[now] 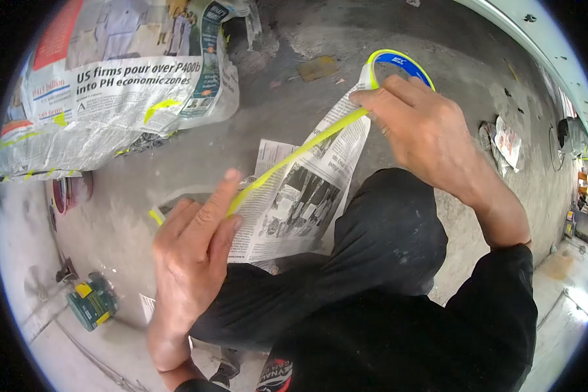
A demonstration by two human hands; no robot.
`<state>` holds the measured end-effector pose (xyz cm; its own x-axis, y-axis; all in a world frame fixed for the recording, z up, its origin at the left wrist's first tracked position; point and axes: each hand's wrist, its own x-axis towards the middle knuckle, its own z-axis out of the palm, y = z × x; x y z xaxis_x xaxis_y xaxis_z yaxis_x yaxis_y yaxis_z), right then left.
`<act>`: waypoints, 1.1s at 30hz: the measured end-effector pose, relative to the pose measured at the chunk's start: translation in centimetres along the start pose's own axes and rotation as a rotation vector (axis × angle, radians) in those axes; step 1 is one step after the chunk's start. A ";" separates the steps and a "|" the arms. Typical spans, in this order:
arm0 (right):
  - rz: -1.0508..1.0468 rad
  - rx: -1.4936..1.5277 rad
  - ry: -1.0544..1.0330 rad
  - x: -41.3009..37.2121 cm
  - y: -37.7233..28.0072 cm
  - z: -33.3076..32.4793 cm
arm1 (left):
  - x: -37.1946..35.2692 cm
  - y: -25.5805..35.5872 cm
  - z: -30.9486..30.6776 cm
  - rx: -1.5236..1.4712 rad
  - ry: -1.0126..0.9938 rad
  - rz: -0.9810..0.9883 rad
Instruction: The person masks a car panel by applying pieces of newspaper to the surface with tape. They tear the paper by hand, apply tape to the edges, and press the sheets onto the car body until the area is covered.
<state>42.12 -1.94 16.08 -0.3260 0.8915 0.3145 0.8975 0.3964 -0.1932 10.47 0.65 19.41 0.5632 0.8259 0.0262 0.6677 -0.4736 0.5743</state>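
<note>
My right hand [428, 127] is closed on a roll of masking tape [402, 60], yellow at the edge with a blue inner core. From the roll, a yellow tape strip [300, 151] stretches diagonally down along the edge of a newspaper sheet [300, 202]. At the strip's lower end, my left hand [196, 245] grips the tape and paper edge between thumb and fingers, its index finger pointing upward. A short yellow end sticks out past its knuckles. The sheet hangs in front of my dark-trousered knee [392, 228], and its lower edge is partly hidden.
At upper left is a large object wrapped in newspaper [130, 85] with yellow tape pieces. A dark green container [93, 302] stands at lower left. Crumpled paper [507, 144] lies on the grey floor [268, 98] at right, and a flat brown scrap [318, 68] lies farther ahead.
</note>
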 end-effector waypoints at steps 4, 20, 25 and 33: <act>-0.004 0.019 -0.050 -1.5 1.4 0.9 | 0.9 0.0 0.8 -0.050 -0.026 -0.059; 0.337 -0.454 -0.298 -18.7 21.2 14.3 | 4.3 -0.2 3.6 -0.082 -0.176 -0.120; 0.563 -0.276 -0.539 -29.8 17.1 23.3 | 7.6 0.9 6.8 -0.120 -0.080 -0.090; 0.750 -0.168 -0.550 -33.2 13.9 25.1 | 11.1 0.1 10.5 -0.199 -0.070 -0.213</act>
<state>58.00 -20.49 -20.34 0.2982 0.8963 -0.3282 0.9467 -0.3215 -0.0178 21.88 6.53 11.14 0.4573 0.8739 -0.1647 0.6702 -0.2169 0.7098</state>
